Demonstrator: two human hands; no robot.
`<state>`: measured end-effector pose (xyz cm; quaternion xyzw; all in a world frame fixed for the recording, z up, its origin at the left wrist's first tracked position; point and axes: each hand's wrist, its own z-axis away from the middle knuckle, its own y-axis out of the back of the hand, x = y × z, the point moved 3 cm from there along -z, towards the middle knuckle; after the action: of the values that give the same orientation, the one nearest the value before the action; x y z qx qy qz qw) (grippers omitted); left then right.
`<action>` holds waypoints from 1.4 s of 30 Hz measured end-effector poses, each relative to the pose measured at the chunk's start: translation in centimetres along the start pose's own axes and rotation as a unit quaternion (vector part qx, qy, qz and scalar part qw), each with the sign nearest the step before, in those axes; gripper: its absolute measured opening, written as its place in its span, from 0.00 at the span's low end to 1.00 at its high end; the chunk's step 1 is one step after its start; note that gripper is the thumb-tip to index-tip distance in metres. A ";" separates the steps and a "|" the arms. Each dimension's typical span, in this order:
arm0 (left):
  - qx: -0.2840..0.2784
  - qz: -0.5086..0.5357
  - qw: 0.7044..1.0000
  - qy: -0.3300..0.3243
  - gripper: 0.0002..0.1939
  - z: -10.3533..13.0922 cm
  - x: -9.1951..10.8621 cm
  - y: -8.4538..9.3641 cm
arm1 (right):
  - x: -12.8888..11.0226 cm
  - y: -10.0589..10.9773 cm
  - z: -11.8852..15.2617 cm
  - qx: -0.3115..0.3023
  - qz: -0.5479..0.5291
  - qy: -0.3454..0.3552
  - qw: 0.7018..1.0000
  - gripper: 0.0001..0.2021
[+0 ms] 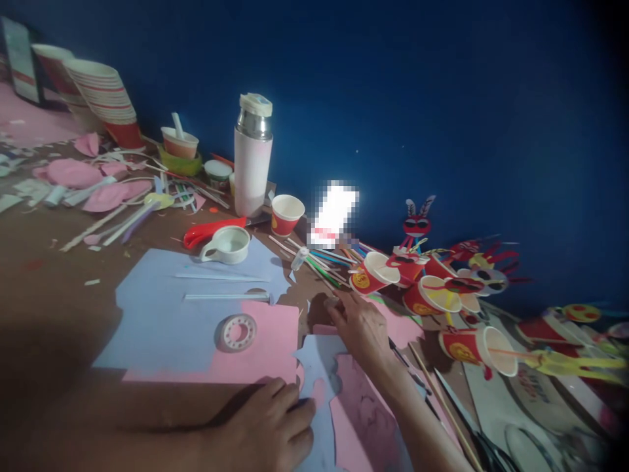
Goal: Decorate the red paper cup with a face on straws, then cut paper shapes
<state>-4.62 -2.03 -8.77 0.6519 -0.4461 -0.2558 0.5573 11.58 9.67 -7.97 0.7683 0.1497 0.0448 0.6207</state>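
My right hand [362, 328] reaches forward past the papers, its thumb and fingertips close together at a small pale bit that I cannot make out. Just beyond its fingers lies a bundle of thin coloured straws and sticks [324, 262], with a small clear bottle [299, 258] on it. My left hand [278, 426] lies low on the edge of cut blue paper [314, 357], fingers loosely bent and apart, holding nothing visible. Ahead of it a roll of clear tape [238, 333] sits on pink paper [275, 328], which overlaps a blue sheet [152, 314].
A white flask [252, 157], a paper cup [287, 215], a white mug [228, 245] and a red-handled cutter [213, 231] stand behind. Decorated red cups [432, 295] and black scissors [484, 446] are at right. Stacked cups [105, 98] and paper scraps [73, 174] lie left.
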 end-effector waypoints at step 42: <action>-0.089 0.100 0.991 -0.009 0.05 0.2 -0.3 -1.0 | -0.7 0.5 11.5 -0.027 -0.153 0.008 0.988 0.08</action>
<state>-4.62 -1.87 -9.80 0.5494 -0.4892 -0.2435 0.6321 13.97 -1.43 -9.98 0.7191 0.2690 -0.0409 0.6394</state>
